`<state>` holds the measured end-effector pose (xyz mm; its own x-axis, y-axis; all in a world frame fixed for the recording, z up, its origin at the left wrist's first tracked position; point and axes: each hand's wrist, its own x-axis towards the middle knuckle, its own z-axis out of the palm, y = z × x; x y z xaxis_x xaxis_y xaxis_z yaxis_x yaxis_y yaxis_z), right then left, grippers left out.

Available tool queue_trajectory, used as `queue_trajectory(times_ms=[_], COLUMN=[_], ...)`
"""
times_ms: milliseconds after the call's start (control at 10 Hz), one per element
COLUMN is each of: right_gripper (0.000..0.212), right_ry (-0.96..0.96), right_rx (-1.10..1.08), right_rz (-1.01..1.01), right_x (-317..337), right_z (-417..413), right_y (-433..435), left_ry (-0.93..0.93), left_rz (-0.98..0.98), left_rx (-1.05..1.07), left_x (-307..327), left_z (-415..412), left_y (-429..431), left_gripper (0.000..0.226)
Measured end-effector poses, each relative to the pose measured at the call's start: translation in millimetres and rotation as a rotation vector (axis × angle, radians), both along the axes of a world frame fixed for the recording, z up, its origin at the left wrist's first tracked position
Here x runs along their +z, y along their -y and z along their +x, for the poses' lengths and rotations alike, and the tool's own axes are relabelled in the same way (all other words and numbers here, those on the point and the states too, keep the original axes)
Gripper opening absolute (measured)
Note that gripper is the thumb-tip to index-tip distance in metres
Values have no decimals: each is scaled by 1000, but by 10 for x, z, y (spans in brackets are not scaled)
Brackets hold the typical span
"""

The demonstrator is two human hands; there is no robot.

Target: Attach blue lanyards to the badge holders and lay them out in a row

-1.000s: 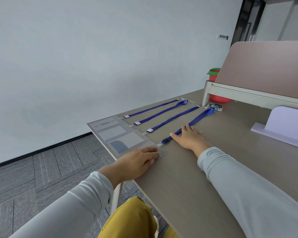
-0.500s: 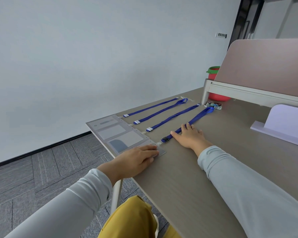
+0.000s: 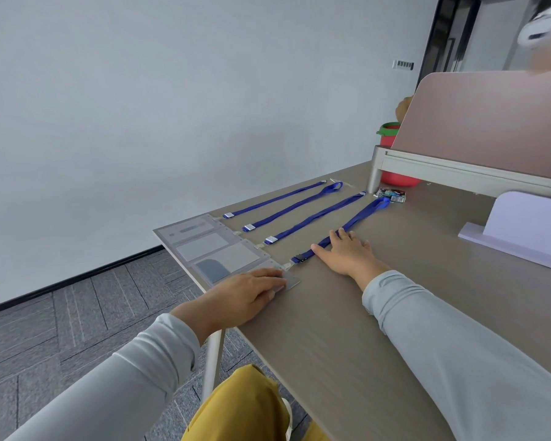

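Several clear badge holders [image 3: 217, 246] lie side by side along the table's left edge, each joined to a blue lanyard [image 3: 312, 218] stretched straight toward the back. My left hand [image 3: 245, 294] rests flat on the nearest badge holder [image 3: 291, 280], covering most of it. My right hand [image 3: 347, 254] lies flat, fingers apart, on the nearest lanyard [image 3: 360, 216], just behind its black clip [image 3: 299, 258]. Neither hand grips anything.
A grey-brown table [image 3: 347, 345] carries a raised partition shelf [image 3: 471, 173] at the back right, a red tub [image 3: 395, 179] behind it, a small printed packet [image 3: 392, 195] by the shelf leg, and a pale lilac stand [image 3: 522, 227]. Grey carpet lies to the left.
Both hands stay pressed on the nearest holder and lanyard; only the view has tilted up slightly.
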<state>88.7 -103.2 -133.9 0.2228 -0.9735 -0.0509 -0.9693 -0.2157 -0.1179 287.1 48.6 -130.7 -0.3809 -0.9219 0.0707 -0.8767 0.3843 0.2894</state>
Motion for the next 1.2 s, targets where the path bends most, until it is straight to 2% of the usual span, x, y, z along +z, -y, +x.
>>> queue_trajectory(times_ms=[600, 800, 1100, 1200], right_gripper=[80, 68, 57, 44], right_ry=[14, 80, 289, 332], right_rx=[2, 20, 38, 61], right_rz=[21, -31, -95, -135], right_x=[21, 59, 289, 379], right_z=[-21, -76, -507, -699], right_y=[48, -31, -358, -465], left_ry=[17, 39, -169, -285], left_rz=[-41, -114, -312, -376], left_rx=[-7, -4, 5, -25], left_x=[105, 163, 401, 529], left_z=[-29, -57, -88, -88], left_y=[64, 82, 254, 269], left_gripper=[35, 34, 29, 23])
